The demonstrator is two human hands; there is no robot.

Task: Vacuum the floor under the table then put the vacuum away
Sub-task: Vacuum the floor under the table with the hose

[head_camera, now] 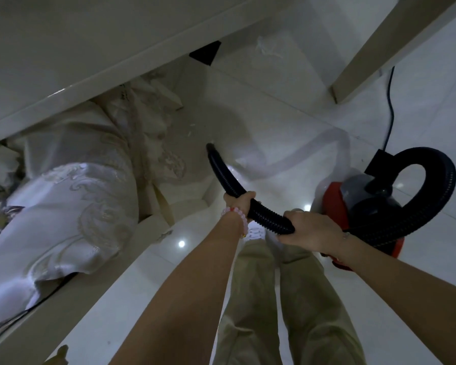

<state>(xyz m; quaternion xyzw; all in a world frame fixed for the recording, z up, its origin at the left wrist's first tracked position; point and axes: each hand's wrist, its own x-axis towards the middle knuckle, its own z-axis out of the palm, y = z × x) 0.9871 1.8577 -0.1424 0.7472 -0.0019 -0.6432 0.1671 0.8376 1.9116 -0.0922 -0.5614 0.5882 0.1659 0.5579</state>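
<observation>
A black ribbed vacuum hose [223,173] curves from my hands down to the glossy white tile floor [274,109], its open end near small scraps by the table's shadow. My left hand [238,202], with a pink bead bracelet at the wrist, grips the hose further forward. My right hand [307,227] grips it further back. The hose loops round to the red and black vacuum body [353,204] standing on the floor to my right. The white table edge [95,72] runs across the upper left.
A chair with an embroidered pale cushion [71,206] stands at the left under the table. A white table leg [374,56] rises at the upper right. A dark power cable [391,109] runs along the floor behind the vacuum. My legs in khaki trousers [287,299] are below.
</observation>
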